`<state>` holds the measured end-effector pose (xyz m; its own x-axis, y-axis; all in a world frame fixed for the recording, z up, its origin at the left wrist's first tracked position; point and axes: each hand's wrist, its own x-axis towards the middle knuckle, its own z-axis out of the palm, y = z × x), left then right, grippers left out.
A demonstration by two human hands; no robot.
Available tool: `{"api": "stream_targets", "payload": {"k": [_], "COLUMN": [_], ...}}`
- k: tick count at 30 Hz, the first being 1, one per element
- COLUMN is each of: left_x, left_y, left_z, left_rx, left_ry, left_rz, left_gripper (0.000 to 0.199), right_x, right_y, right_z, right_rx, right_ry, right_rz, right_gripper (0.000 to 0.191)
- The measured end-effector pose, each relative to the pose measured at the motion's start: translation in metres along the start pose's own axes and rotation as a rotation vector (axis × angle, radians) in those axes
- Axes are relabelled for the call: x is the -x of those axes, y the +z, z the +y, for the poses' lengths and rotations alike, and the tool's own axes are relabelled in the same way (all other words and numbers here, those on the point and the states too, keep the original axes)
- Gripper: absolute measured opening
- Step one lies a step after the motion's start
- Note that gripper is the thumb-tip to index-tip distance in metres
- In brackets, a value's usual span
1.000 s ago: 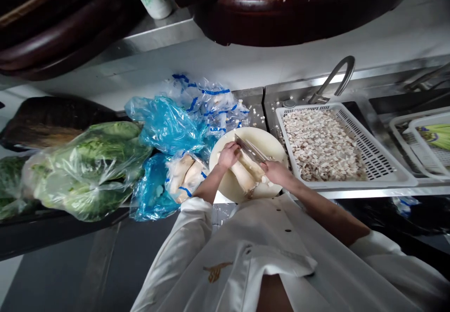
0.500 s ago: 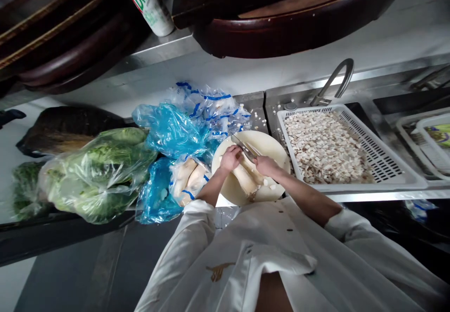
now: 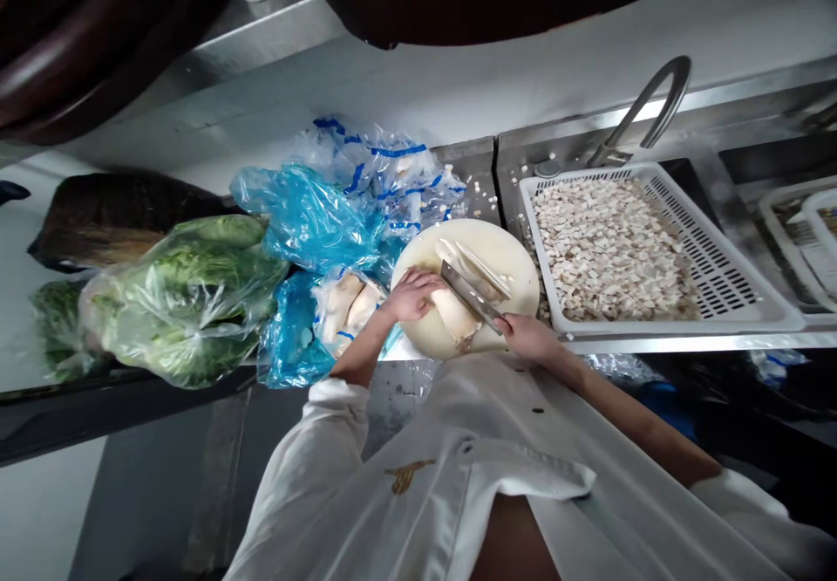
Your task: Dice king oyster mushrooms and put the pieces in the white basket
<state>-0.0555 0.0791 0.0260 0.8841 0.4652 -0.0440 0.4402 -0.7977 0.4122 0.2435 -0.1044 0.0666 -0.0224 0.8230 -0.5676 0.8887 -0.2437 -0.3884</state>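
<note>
A round, pale cutting board (image 3: pixel 418 254) lies at the counter's front edge. On it rests a thick king oyster mushroom (image 3: pixel 456 319), with long cut slices (image 3: pixel 474 263) lying beyond it. My right hand (image 3: pixel 528 338) grips the handle of a cleaver (image 3: pixel 472 293), whose blade slants across the board between the mushroom and the slices. My left hand (image 3: pixel 415 293) is at the mushroom's left end, fingers stretched out towards the blade; whether they press on the mushroom is hard to see. Left of the board, a clear bag holds more whole mushrooms (image 3: pixel 346 297).
A white perforated basket (image 3: pixel 732 306) of chopped mushroom pieces (image 3: pixel 608 249) stands right of the board, under a curved faucet (image 3: pixel 654 110). Blue plastic bags (image 3: pixel 307 223) and bagged green vegetables (image 3: pixel 189 311) lie to the left. A steel shelf (image 3: pixel 275 36) runs overhead.
The cleaver has swung from beyond the mushroom to lie across it, and my right hand has moved right and nearer my body. My left hand has shifted left, its fingers straighter.
</note>
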Motion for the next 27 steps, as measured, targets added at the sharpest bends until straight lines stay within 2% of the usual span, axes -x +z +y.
{"api": "stream_targets", "payload": {"k": [3,7,10,14,16,19,21,23,25,27], "left_x": [-0.003,-0.029,-0.05,-0.066,-0.064,-0.044,-0.023,-0.006,-0.001,-0.01], "left_y": [-0.005,-0.014,-0.02,-0.021,-0.018,-0.009,-0.002,0.005,0.012,0.017], "left_z": [-0.006,-0.019,-0.025,-0.024,-0.02,-0.007,0.001,0.007,0.009,0.008], "left_rx": [0.002,0.071,0.098,0.079,0.044,-0.007,-0.02,-0.031,-0.043,-0.052], "left_ry": [-0.043,-0.047,-0.057,-0.071,-0.073,-0.063,-0.028,0.005,0.009,0.006], "left_rz": [-0.082,-0.168,-0.177,-0.129,-0.077,-0.007,-0.028,-0.061,-0.066,-0.068], "left_gripper": [0.057,0.04,0.034,0.034,0.031,0.029,0.04,0.061,0.073,0.073], "right_x": [-0.004,-0.016,-0.02,-0.019,-0.018,-0.014,-0.011,-0.01,-0.011,-0.015], "right_y": [0.009,0.005,0.002,0.006,0.008,0.011,0.011,0.011,0.01,0.008], "right_z": [0.01,0.021,0.025,0.028,0.03,0.036,0.04,0.043,0.042,0.038], "right_rx": [0.022,0.055,0.04,0.009,-0.005,-0.036,-0.051,-0.059,-0.061,-0.056], "right_ry": [0.011,0.008,-0.022,-0.045,-0.037,-0.014,-0.008,-0.009,-0.015,-0.026], "right_rz": [-0.01,0.047,0.054,0.045,0.046,0.048,0.047,0.045,0.045,0.047], "right_gripper": [0.046,0.045,0.045,0.045,0.043,0.042,0.042,0.042,0.042,0.042]}}
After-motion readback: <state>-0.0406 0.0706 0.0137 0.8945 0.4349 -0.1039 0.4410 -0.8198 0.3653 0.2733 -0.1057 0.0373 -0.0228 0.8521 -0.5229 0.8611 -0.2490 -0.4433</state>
